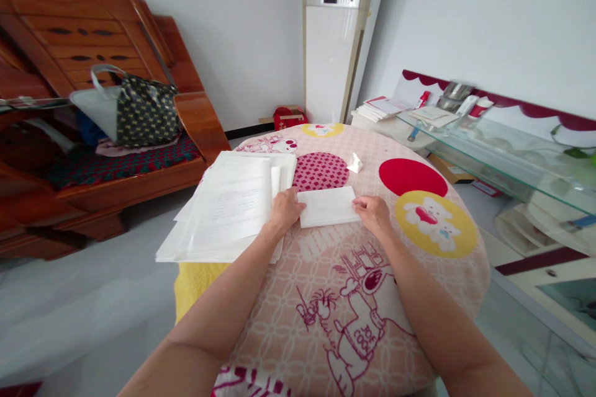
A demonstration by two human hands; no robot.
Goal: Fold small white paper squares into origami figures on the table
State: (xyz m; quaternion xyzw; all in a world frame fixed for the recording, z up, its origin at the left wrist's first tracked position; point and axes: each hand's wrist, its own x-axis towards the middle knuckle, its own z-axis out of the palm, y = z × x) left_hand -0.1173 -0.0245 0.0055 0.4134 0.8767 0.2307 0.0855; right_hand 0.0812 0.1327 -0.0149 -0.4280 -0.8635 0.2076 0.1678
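A folded sheet of white paper point(327, 206) lies on the patterned tablecloth point(298, 310) in front of me. My left hand point(285, 209) pinches its left edge, thumb on top. At the opposite edge, my right hand point(373, 213) grips the sheet between thumb and fingers. Close by on the left rests a loose stack of papers point(228, 205), some with printed lines, its top sheets askew. A small folded white paper piece point(354, 163) stands just beyond the folded sheet.
A wooden bench point(93, 31) holding a dark patterned bag point(144, 110) is to the left. Behind the table stands a tall white air conditioner point(331, 56). On the right, a glass-topped cabinet point(503, 142) carries papers, tins and other small items.
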